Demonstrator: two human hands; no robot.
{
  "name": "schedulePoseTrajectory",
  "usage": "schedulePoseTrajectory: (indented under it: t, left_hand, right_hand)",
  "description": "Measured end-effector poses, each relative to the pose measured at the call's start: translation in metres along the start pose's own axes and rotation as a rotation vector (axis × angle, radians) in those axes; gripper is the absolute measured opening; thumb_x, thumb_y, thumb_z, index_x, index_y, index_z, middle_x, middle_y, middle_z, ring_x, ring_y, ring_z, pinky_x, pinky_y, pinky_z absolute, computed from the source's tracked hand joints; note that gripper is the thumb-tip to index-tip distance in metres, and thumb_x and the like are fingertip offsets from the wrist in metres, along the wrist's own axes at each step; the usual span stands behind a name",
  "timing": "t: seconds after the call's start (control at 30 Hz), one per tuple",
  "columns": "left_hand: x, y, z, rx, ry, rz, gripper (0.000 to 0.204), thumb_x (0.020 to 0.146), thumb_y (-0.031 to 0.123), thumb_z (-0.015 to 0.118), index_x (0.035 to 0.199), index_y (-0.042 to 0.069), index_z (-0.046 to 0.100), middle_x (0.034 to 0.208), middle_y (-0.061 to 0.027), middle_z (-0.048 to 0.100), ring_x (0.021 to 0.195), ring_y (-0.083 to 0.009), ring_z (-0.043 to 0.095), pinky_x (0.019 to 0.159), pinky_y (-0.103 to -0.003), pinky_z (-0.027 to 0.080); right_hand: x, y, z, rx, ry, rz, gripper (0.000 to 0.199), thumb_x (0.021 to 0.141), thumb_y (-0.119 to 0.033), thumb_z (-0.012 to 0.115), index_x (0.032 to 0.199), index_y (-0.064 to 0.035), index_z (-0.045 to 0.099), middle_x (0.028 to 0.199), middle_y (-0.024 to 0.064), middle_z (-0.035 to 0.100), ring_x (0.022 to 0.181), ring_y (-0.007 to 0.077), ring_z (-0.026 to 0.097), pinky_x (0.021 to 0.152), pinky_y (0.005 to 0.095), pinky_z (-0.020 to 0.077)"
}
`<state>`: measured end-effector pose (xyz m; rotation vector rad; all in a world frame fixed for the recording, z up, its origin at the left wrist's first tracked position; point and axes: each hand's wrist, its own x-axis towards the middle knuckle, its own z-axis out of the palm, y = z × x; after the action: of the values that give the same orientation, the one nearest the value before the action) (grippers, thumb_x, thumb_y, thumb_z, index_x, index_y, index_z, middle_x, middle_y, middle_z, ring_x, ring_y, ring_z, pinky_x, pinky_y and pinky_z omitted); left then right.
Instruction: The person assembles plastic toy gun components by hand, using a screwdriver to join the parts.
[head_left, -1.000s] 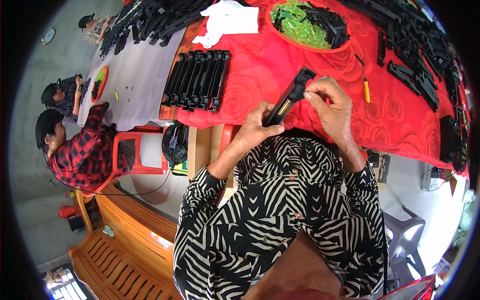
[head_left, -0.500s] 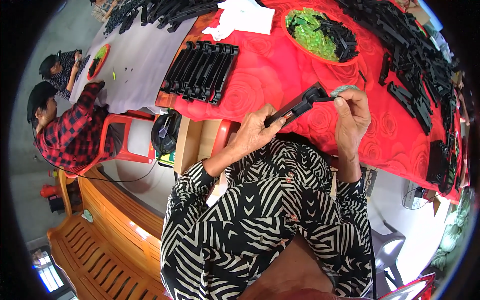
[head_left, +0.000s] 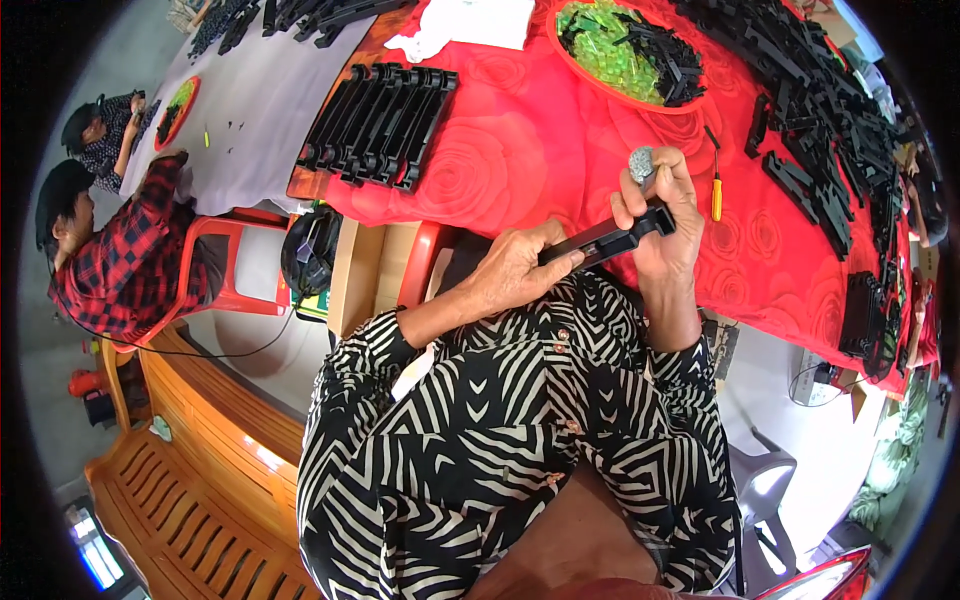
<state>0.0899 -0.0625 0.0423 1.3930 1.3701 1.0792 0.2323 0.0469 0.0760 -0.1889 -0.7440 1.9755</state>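
black channel part (head_left: 604,243): held near worktop's (head_left: 555,150) 6 o'clock edge | left hand (head_left: 518,266): closed round its 8 o'clock end | right hand (head_left: 667,212): fingers curled on its 2 o'clock end | handling: probably light, stiff, smooth; hold by long side walls

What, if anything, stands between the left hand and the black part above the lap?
Nothing visible: the left hand directly holds one end of the black part, with the right hand at the other.
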Motion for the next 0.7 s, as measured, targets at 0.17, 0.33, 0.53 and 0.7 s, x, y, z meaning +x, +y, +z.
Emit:
schedulePoseTrajectory:
  t: [0.17,0.33,0.53,0.7]
  left_hand:
    - [0.001,-0.009,0.01,-0.087,0.003,-0.007,0.025,0.086,0.019,0.062,0.074,-0.001,0.052,0.055,-0.0057,0.046,0.052,-0.0102,0.046,0.048,-0.031,0.038]
    - [-0.001,-0.008,0.014,-0.093,0.035,-0.027,0.024,0.084,0.016,0.063,0.072,0.0,0.051,0.055,-0.0061,0.048,0.052,-0.0095,0.046,0.047,-0.03,0.037]
    - [-0.001,-0.013,0.01,0.03,0.026,0.02,0.021,0.085,0.015,0.062,0.076,-0.001,0.052,0.055,-0.0067,0.049,0.053,-0.0112,0.048,0.048,-0.03,0.039]
    - [0.001,-0.006,0.014,-0.079,0.091,0.183,0.015,0.087,0.012,0.059,0.086,-0.002,0.052,0.061,-0.0076,0.05,0.056,-0.0117,0.049,0.052,-0.03,0.041]
  right_hand:
    - [0.0,-0.003,-0.006,0.041,-0.077,0.015,0.011,0.089,-0.013,0.056,0.093,-0.0038,0.052,0.065,0.0032,0.05,0.048,0.0096,0.043,0.044,0.0251,0.0387]
    - [-0.002,0.0,-0.001,0.005,-0.057,-0.005,0.009,0.089,-0.011,0.056,0.093,-0.0034,0.052,0.066,0.0028,0.049,0.047,0.0093,0.043,0.043,0.024,0.0372]
    - [-0.003,0.004,-0.005,-0.006,-0.082,-0.029,0.008,0.089,-0.009,0.055,0.093,-0.0027,0.052,0.07,0.0046,0.051,0.047,0.0096,0.044,0.042,0.024,0.0371]
    - [-0.003,0.011,-0.007,0.017,-0.029,0.014,0.006,0.089,-0.008,0.054,0.092,-0.0033,0.053,0.078,0.0068,0.056,0.047,0.0103,0.044,0.043,0.0246,0.0376]
